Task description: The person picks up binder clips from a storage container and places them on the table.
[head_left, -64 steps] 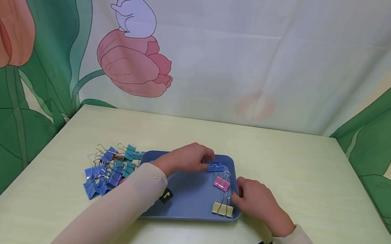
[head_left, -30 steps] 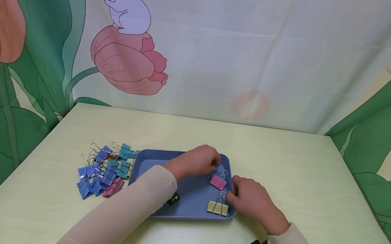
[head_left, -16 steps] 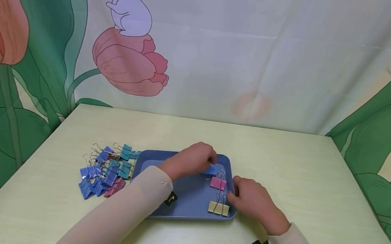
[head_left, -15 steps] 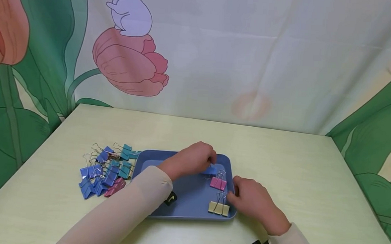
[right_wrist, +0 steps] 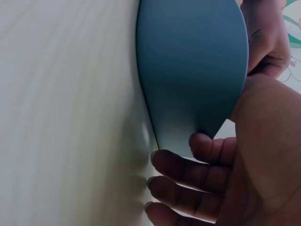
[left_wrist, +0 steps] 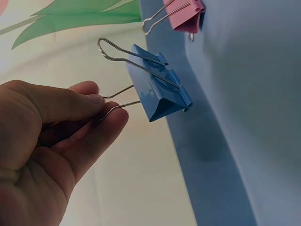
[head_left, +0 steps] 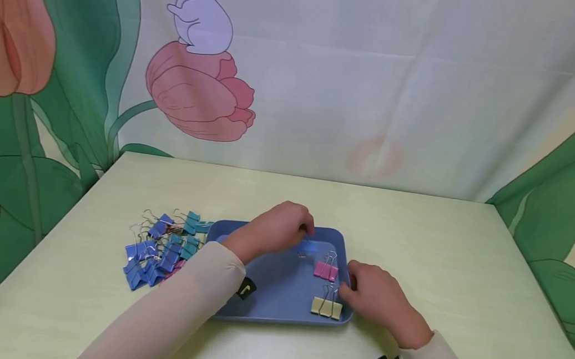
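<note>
My left hand (head_left: 275,227) is over the back right part of the blue tray (head_left: 283,312). Its thumb and fingers pinch one wire handle of a blue binder clip (left_wrist: 157,89); the other handle stands out on the far side. In the head view that clip is partly hidden and blurred. Inside the tray, a pink binder clip (head_left: 326,270) and a pale yellow binder clip (head_left: 326,308) lie along the right side. My right hand (head_left: 381,297) holds the tray's right edge, thumb at the rim and fingers curled against the outer wall.
A heap of blue, teal and pink binder clips (head_left: 162,254) lies on the table (head_left: 438,240) just left of the tray. My left forearm crosses the tray's left part and hides some of it. A printed curtain (head_left: 313,92) hangs behind the table.
My left hand has drawn the blue clip a little to the left, away from the pink clip. Earlier, that clip lay in the tray's back right corner. My right hand stays at the rim.
</note>
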A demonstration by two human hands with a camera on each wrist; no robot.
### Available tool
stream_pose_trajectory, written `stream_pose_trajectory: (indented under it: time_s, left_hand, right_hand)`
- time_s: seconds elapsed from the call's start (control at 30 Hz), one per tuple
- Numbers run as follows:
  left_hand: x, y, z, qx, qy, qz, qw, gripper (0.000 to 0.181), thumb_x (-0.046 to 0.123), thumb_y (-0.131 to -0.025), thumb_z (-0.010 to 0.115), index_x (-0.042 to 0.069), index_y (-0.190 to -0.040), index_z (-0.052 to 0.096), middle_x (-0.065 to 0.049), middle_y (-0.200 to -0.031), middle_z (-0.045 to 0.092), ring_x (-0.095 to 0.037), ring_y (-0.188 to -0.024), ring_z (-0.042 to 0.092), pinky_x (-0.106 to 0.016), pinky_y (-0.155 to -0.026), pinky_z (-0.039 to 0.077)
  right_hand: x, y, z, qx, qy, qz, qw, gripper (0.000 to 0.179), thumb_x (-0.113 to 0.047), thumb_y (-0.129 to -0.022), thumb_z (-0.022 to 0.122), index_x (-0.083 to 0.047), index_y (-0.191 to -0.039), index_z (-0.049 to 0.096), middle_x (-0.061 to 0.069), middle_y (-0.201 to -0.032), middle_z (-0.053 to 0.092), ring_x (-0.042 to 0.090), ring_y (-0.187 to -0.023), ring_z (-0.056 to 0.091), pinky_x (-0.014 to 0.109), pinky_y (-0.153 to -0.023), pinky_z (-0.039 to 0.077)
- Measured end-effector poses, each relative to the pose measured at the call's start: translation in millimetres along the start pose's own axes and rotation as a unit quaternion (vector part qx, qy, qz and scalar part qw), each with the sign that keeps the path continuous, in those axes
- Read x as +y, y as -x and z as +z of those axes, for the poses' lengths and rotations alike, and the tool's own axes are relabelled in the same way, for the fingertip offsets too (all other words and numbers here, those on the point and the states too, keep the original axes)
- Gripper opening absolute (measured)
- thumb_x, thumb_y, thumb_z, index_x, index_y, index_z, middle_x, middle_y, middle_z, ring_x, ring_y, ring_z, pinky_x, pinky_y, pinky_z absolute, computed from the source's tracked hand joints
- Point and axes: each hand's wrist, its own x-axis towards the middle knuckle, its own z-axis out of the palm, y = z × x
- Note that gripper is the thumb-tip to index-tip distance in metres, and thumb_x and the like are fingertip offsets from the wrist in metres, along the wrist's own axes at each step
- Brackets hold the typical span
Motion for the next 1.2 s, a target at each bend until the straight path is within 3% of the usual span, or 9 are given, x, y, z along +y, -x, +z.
stream_pose_trajectory:
  time_s: [0.57, 0.93, 1.2]
  left_hand:
    - [-25.0, 32.3, -40.2, 0.066, 0.01, -0.033, 0.9972, 0.018, 0.004, -0.092, 0.061, 0.01, -0.102, 0.075, -0.004, -0.102, 0.071, -0.016, -0.094, 0.066, -0.03, -0.084, 0.056]
    - [-50.7, 63.5, -68.8, 0.102, 0.022, -0.096, 0.9899, 0.016, 0.009, -0.092, 0.064, 0.009, -0.105, 0.074, -0.007, -0.106, 0.071, -0.021, -0.096, 0.067, -0.037, -0.087, 0.056]
    - [-72.8, 83.2, -75.9, 0.108, 0.029, -0.139, 0.9839, 0.018, 0.008, -0.094, 0.061, 0.008, -0.107, 0.073, -0.01, -0.11, 0.07, -0.025, -0.1, 0.066, -0.042, -0.088, 0.056]
  right_hand:
    - [1.6, -0.3, -0.1, 0.003, 0.004, -0.005, 1.0, 0.02, -0.025, -0.083, 0.061, -0.015, -0.071, 0.048, -0.002, -0.058, 0.045, 0.013, -0.053, 0.044, 0.027, -0.047, 0.031]
    - [1.9, -0.4, 0.2, 0.004, 0.002, -0.011, 0.9999, 0.02, -0.024, -0.084, 0.061, -0.015, -0.071, 0.048, -0.002, -0.058, 0.044, 0.013, -0.053, 0.044, 0.027, -0.048, 0.031]
    - [1.0, 1.1, -1.0, 0.008, -0.004, -0.02, 0.9998, 0.02, -0.023, -0.083, 0.061, -0.015, -0.071, 0.048, -0.003, -0.057, 0.043, 0.013, -0.052, 0.042, 0.026, -0.048, 0.031]
